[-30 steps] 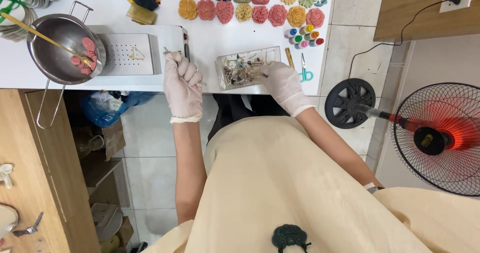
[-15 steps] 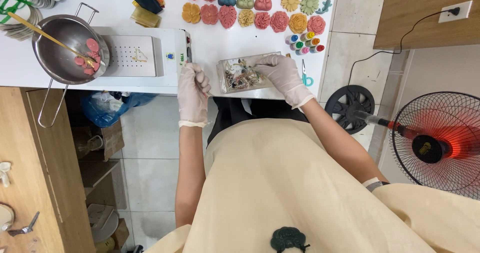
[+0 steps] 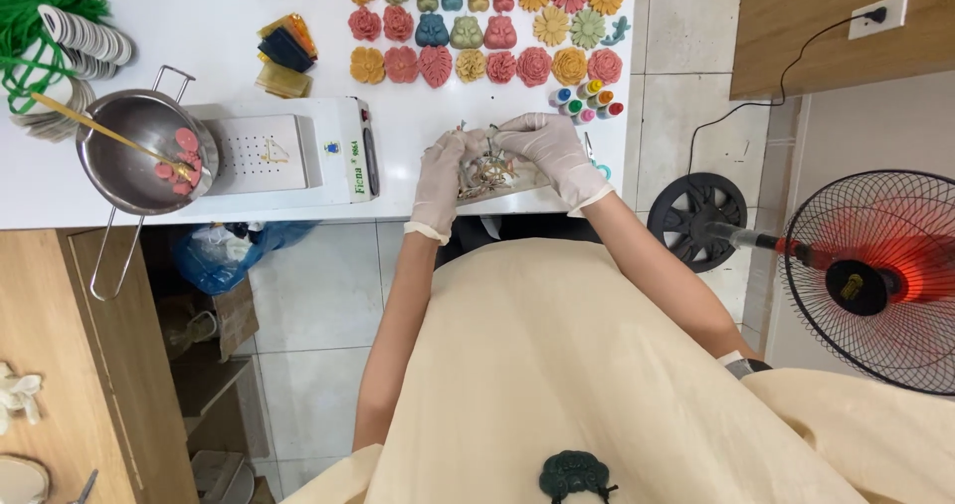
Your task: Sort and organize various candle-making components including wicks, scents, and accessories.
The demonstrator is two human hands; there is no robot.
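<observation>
Both my hands wear white gloves and meet over a small clear tray (image 3: 517,185) of metal trinkets near the front edge of the white table (image 3: 199,26). My left hand (image 3: 440,171) rests at the tray's left side, fingers curled into the trinkets (image 3: 489,174). My right hand (image 3: 545,146) covers the tray's upper right, fingertips pinched down among the same pieces. Which piece each hand grips is too small to tell.
Rows of coloured moulded flower and bear shapes (image 3: 477,26) lie behind the tray. Small paint bottles (image 3: 585,101) stand at its right. A white box device (image 3: 288,151) and a steel pot (image 3: 139,151) with pink pieces sit left. A floor fan (image 3: 875,275) stands right.
My left hand moved right from the table edge onto the tray. My right hand shifted left over the tray. The view tilted, showing more of the table.
</observation>
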